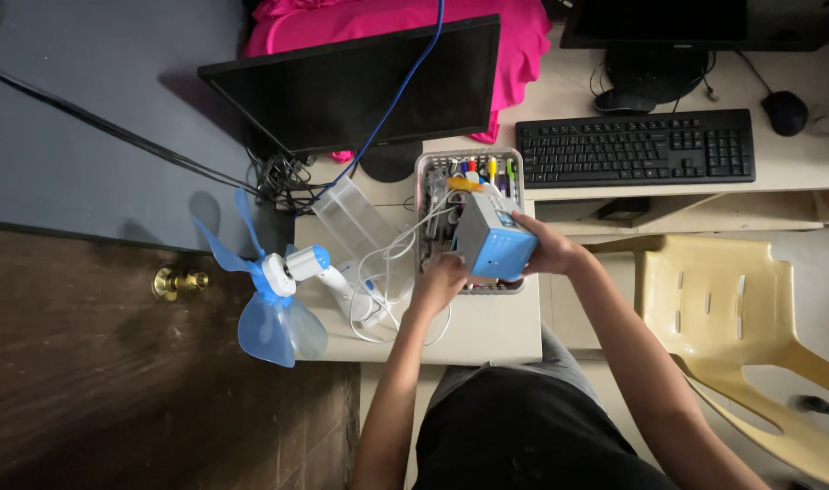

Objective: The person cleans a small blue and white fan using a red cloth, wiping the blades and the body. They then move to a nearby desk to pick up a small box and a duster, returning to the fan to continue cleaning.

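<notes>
Both grips closed on the blue-and-grey box (493, 238), right hand (543, 249) at its three o'clock, left hand (439, 279) at seven, I'm lifting it above the basket (514, 168); next, I judge, comes steady support.

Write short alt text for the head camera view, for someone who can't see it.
Seen from above, a person's two hands, left hand and right hand, hold a blue and grey box over a plastic basket on a desk. A small blue fan stands to the left.

Home office — desk (487, 331) w/ monitors (360, 86), keyboard (635, 147), plastic chair (723, 308).
</notes>
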